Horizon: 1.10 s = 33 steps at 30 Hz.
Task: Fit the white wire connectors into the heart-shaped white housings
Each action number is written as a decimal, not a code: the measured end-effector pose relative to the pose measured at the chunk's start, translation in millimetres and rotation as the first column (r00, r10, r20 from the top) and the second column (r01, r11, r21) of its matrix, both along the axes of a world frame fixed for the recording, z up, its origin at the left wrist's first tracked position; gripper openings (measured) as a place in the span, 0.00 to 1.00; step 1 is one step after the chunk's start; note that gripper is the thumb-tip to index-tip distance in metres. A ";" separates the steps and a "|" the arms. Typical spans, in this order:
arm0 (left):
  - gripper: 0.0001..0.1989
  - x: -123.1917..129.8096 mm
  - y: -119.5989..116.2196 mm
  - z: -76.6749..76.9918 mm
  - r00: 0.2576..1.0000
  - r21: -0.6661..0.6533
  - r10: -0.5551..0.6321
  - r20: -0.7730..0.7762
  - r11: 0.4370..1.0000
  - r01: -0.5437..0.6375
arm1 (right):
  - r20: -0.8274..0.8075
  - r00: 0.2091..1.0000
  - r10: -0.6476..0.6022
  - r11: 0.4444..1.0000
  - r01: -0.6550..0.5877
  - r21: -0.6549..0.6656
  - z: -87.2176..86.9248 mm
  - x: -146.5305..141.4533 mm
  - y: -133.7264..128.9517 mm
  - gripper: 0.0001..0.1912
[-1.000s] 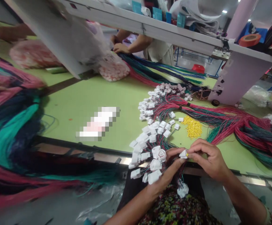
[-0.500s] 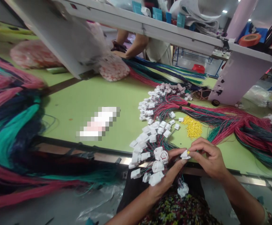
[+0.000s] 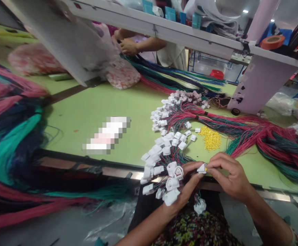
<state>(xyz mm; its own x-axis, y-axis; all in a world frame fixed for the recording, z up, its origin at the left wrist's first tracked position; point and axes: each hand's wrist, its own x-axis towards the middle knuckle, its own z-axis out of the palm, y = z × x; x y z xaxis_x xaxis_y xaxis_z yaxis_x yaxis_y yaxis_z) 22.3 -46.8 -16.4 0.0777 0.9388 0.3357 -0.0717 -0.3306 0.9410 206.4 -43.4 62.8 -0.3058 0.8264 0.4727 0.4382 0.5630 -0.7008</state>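
Note:
Between the thumb and fingers of my left hand (image 3: 192,175) is a white wire connector (image 3: 201,168), held near the table's front edge. My right hand (image 3: 229,174) pinches a tiny yellow piece (image 3: 206,169) against the connector's right end; how deep it sits I cannot tell. A bunch of white connectors (image 3: 171,184) on wires lies over and beside my left wrist. One more white connector (image 3: 199,206) hangs below my hands. Beyond them, a pile of small yellow pieces (image 3: 210,139) lies on the green table (image 3: 69,126).
Red, green and black wire bundles (image 3: 241,123) with white connectors stretch across the right side. More wires (image 3: 12,133) hang at the left. A pixelated patch (image 3: 107,135) covers something on the table. Behind the shelf (image 3: 190,39), a co-worker's hands (image 3: 129,46) handle wires near bagged parts (image 3: 123,77).
My right fingertips have shifted slightly at the connector with the yellow piece. The connector has turned a little. Across the table, the co-worker's hands have moved up and left, lifting wires.

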 end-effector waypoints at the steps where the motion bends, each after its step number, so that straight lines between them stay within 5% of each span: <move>1: 0.15 0.1 0.2 0.4 1.000 0.018 0.000 -0.006 1.000 0.000 | -0.017 1.000 0.003 1.000 -0.004 -0.029 -0.5 0.1 0.1 0.04; 11: 0.16 2.0 0.4 -0.2 1.000 0.062 -0.007 -0.002 0.998 0.007 | -0.219 0.974 -0.063 0.948 -0.011 -0.319 -7.3 -0.9 1.3 0.02; 24: 0.14 2.2 -0.7 -1.6 0.999 0.051 0.005 -0.032 0.999 -0.004 | -0.298 0.954 -0.023 0.911 -0.102 -0.400 -6.2 3.4 7.3 0.01; 33: 0.11 9.2 -2.3 -7.9 0.998 0.033 0.059 -0.029 0.998 -0.058 | -0.418 0.907 -0.062 0.825 -0.189 -0.532 -8.1 2.2 11.4 0.08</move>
